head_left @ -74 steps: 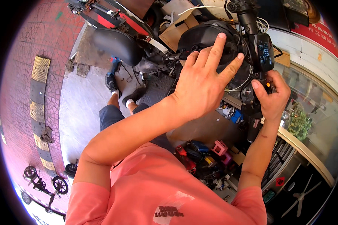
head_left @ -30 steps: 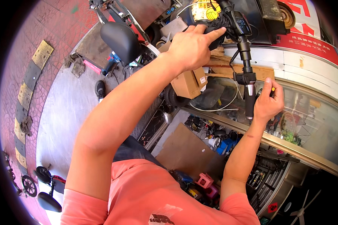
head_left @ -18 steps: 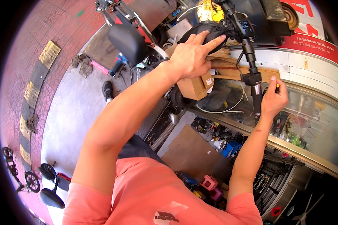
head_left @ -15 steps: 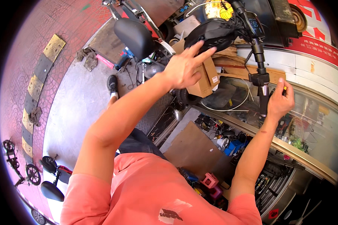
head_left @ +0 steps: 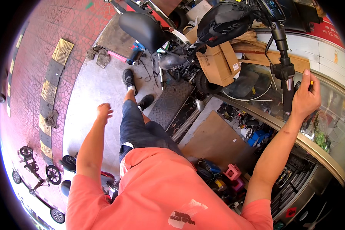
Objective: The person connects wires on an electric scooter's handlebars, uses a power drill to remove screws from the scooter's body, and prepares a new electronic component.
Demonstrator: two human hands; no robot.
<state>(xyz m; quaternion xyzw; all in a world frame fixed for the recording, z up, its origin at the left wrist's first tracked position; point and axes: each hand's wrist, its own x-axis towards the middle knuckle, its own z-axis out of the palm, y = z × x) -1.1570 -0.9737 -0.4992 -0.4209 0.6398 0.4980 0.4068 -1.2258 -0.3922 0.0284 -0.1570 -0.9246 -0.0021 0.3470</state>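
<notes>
My left hand (head_left: pixel 104 112) hangs over the pale floor with its fingers loosely apart, holding nothing. My right hand (head_left: pixel 306 96) is closed around a small dark object with a yellow tip, mostly hidden by the fingers, just beside the black handlebar grip (head_left: pixel 288 99). The handlebar stem (head_left: pixel 281 51) rises from that grip toward a black display (head_left: pixel 272 7) with blue digits. A black bag (head_left: pixel 222 23) sits left of the display, near the padded black saddle (head_left: pixel 140 28) of the scooter.
Cardboard boxes (head_left: pixel 214 65) lie under the handlebar beside a glass counter (head_left: pixel 327 119). A blue drill (head_left: pixel 135 53) and cables lie on the floor. Tools fill a lower space (head_left: pixel 253 134). Small scooters (head_left: pixel 36 165) stand on red paving, beside a striped ramp (head_left: pixel 50 96).
My left hand has left the black bag and swung down to my left side. My right hand stays beside the grip. The view has shifted, showing more of my legs.
</notes>
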